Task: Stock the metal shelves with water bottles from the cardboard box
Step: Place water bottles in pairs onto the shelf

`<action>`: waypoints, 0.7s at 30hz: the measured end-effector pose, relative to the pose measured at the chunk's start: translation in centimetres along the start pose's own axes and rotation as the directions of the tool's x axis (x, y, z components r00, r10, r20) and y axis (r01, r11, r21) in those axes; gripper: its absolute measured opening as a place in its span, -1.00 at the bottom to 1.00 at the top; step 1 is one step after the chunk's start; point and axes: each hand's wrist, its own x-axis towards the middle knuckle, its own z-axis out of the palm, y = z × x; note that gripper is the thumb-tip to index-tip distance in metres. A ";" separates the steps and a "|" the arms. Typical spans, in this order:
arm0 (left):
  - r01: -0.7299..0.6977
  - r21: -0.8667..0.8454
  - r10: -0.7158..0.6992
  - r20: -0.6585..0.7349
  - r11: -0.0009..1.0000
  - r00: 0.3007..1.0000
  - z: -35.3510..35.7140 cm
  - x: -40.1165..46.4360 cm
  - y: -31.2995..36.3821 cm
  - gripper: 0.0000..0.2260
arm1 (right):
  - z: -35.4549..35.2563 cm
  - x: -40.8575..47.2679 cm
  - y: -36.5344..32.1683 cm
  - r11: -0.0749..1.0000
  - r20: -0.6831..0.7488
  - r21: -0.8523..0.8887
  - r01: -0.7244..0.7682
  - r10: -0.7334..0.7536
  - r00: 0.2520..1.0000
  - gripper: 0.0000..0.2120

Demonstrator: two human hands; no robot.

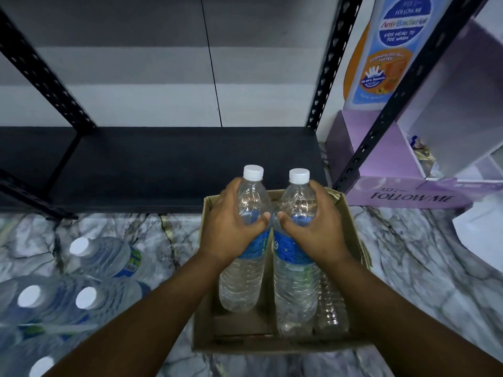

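The scene is dim, lit evenly with a cool cast and no clear source. The black shelf (pixel 163 164) at 10 o'clock swallows detail in shadow. Soft highlights glint on the two held bottles (pixel 295 268) at centre. Wide-angle distortion bends the shelf posts (pixel 329 63) outward toward the edges. The pack of bottles (pixel 81 295) at 8 o'clock is smeared by blur, as is the marble floor (pixel 424 268) at 4 o'clock.

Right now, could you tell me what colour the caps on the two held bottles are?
White, on both bottle caps; the head view shows them clearly.
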 end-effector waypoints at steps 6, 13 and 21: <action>0.044 -0.027 -0.045 -0.005 0.999 0.999 -2.2 -0.6 5.0 -0.36 | -3.0 0.1 -4.7 0.999 0.001 -0.022 -0.023 0.023 1.000 -0.33; 0.101 -0.009 -0.101 0.006 0.995 0.995 -5.5 -1.0 10.6 -0.34 | -5.8 0.2 -10.9 0.999 -0.014 0.005 -0.043 0.043 0.999 -0.34; 0.118 -0.028 -0.118 0.003 0.993 0.993 -10.5 -1.7 19.2 -0.33 | -9.7 0.2 -18.6 0.998 0.004 0.050 -0.048 0.047 0.999 -0.26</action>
